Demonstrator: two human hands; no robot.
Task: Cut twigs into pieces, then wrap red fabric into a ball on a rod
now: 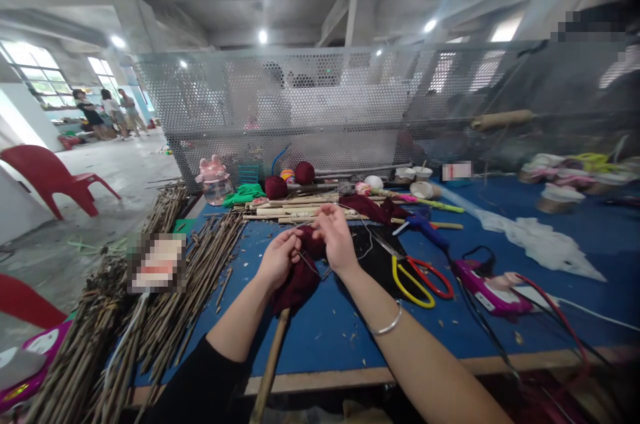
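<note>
A dark red cloth bundle (299,285) is fixed round a wooden stick (273,364) that slants toward me over the table's front edge. My left hand (280,256) is closed at the bundle's upper left, thumb and finger pinching a thin grey thread (311,265). Just right of it, my right hand (336,237) is closed too, its fingertips pinched on the thread above the rounded red top; the exact grip is partly hidden. A loop of thread hangs behind this hand. Scissors (413,272) with one yellow and one red handle lie to its right on black cloth (373,247).
Bundled thin twigs (193,291) cover the table's left side. Behind my hands lie sticks, red yarn balls (305,173) and a blue glue gun (429,229). A magenta device (493,287) with cables sits right. A perforated metal screen (320,104) stands at the back.
</note>
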